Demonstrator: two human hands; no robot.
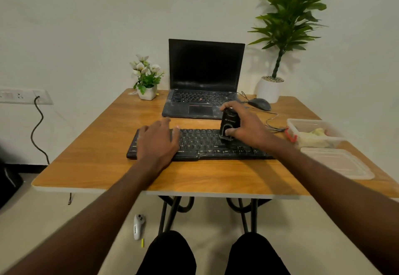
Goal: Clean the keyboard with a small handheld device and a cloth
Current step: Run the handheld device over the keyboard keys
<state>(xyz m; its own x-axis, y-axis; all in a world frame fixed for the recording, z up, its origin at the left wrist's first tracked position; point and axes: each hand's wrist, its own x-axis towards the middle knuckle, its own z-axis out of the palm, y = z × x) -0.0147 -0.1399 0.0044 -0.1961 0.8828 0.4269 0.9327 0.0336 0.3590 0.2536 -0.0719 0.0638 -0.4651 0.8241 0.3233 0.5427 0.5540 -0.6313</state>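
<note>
A black keyboard (pixel 207 145) lies across the middle of the wooden table (pixel 97 162). My left hand (pixel 158 139) rests flat on its left part, fingers spread and straight. My right hand (pixel 246 125) grips a small black handheld device (pixel 229 123), which stands upright with its lower end on the keys right of centre. A yellowish cloth (pixel 317 132) lies inside a clear plastic container (pixel 336 137) at the right edge of the table.
Behind the keyboard sits an open dusty laptop (pixel 205 80), with a wired mouse (pixel 260 103) to its right. A small flower pot (pixel 147 93) and a tall potted plant (pixel 271 89) stand at the back. A container lid (pixel 336 162) lies front right.
</note>
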